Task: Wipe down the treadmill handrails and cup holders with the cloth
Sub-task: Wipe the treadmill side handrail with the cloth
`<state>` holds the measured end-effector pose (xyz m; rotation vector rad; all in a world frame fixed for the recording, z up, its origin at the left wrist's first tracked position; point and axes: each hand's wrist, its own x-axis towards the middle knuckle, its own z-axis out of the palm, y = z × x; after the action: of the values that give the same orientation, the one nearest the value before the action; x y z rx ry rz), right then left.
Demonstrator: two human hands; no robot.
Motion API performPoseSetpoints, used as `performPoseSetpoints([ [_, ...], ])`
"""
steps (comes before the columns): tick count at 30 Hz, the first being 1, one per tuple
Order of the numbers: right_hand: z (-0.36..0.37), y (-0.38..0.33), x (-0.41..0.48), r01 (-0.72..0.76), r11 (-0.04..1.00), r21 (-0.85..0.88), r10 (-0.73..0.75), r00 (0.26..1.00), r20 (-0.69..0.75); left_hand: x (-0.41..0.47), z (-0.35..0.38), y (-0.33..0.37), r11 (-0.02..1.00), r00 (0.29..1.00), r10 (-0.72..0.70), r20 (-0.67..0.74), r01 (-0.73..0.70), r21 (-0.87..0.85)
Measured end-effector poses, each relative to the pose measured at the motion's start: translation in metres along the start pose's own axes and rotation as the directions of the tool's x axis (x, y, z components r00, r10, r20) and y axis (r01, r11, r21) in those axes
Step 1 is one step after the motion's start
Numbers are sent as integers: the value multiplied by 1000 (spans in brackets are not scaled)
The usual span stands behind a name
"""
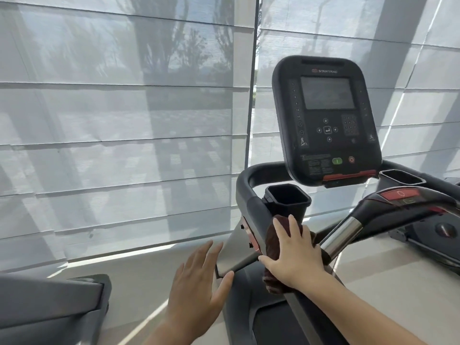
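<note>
Head view, far left: what is the left hand doing?
– Fingers spread and straight, gripping nothing, just beside the silver upright panel; I cannot tell whether the thumb touches it.
– And the cloth?
– The brown cloth drapes over the left handrail, under the right hand, whose flat fingers press it down. Just beyond sits 1 black cup holder; the console stands further right.
</note>
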<state>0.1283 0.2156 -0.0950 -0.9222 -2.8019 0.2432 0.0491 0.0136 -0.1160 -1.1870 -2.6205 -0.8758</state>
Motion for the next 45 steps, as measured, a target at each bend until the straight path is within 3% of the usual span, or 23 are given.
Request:
performPoseSetpoints([
  [3, -2, -1, 5, -47, 999, 12, 46, 997, 65, -5, -2, -3, 1000, 1000, -18, 1, 18, 9],
  [7, -5, -3, 0, -8, 998, 54, 10, 999, -34, -20, -8, -12, 998, 999, -32, 30, 31, 62],
  [14, -22, -12, -25, 144, 988, 46, -135, 979, -154, -71, -37, -39, 987, 993, -117, 31, 112, 115],
  [17, -31, -33, -39, 226, 959, 173, -201, 968, -153, -103, -58, -51, 976, 984, -180, -15, 181, 118],
  [21, -36, -97, -78, 351, 827, 439, -333, 935, -120, -156, -97, -64, 952, 963, -258, -82, 268, 145],
  [28, -15, -225, -202, 481, 579, 659, -589, 805, -69, -294, -195, -66, 874, 884, -391, -256, 444, 198],
  [38, -13, -376, -422, 596, 248, 763, -811, 559, -173, -525, -309, -64, 680, 719, -557, -415, 682, 268],
  [45, -2, -440, -493, 618, 173, 767, -873, 457, -172, -603, -348, -84, 616, 640, -606, -473, 753, 230],
])
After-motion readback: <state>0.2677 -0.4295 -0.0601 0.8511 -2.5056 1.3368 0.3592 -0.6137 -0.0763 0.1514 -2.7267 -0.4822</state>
